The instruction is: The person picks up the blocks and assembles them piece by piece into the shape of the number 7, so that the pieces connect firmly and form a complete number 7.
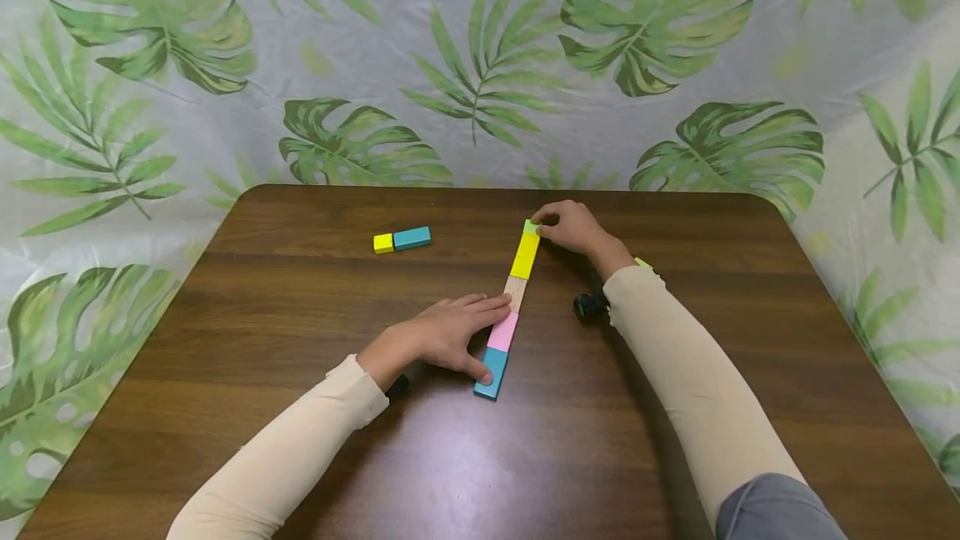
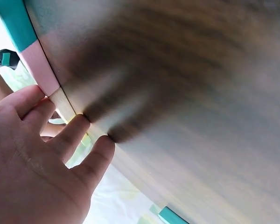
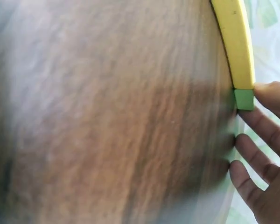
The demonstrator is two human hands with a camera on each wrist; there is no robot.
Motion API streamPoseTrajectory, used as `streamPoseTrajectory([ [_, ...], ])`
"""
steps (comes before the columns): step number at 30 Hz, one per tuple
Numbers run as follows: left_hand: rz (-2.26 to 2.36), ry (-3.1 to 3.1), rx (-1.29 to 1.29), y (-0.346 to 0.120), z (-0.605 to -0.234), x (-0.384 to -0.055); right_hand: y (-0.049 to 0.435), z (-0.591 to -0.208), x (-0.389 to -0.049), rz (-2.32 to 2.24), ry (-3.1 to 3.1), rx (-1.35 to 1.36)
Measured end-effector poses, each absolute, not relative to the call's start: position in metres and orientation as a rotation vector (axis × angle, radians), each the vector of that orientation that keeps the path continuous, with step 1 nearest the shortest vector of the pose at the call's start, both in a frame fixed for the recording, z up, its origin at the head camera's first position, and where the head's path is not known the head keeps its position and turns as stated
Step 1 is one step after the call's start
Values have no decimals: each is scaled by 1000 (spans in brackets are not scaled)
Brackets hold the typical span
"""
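A straight row of blocks runs away from me on the table: a blue block (image 1: 495, 361) nearest, then a pink one (image 1: 502, 332), a plain wood one (image 1: 517, 288), a long yellow one (image 1: 525, 255) and a small green block (image 1: 532, 227) at the far end. My left hand (image 1: 450, 333) lies along the left side with fingers spread. Its thumb rests on the blue block and its fingertips reach the wood and pink blocks. With thumb and index finger, my right hand (image 1: 576, 227) pinches the green block (image 3: 244, 99), against the yellow block's end (image 3: 235, 46).
Left of the row, farther back, a small yellow block (image 1: 383, 243) and a blue block (image 1: 412, 237) lie end to end on the brown wooden table (image 1: 300, 290). A leaf-print cloth (image 1: 495, 65) hangs behind the table's far edge.
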State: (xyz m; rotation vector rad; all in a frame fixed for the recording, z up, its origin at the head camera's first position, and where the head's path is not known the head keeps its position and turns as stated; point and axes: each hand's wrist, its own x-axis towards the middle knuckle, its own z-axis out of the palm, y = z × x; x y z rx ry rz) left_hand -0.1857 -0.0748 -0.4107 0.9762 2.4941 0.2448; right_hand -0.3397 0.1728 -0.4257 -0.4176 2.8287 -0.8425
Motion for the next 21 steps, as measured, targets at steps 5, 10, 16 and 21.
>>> streamPoseTrajectory([
  [5,242,2496,970,-75,-411,-185,174,-426,-343,-826,2822,-430],
  [10,242,2492,980,-74,-411,-185,178,-426,-343,-832,2814,-443],
  [16,239,2499,984,-75,-411,-185,178,-426,-343,-812,2836,-505],
  [21,249,2497,974,-75,-411,-185,177,-429,-344,-814,2846,-511],
])
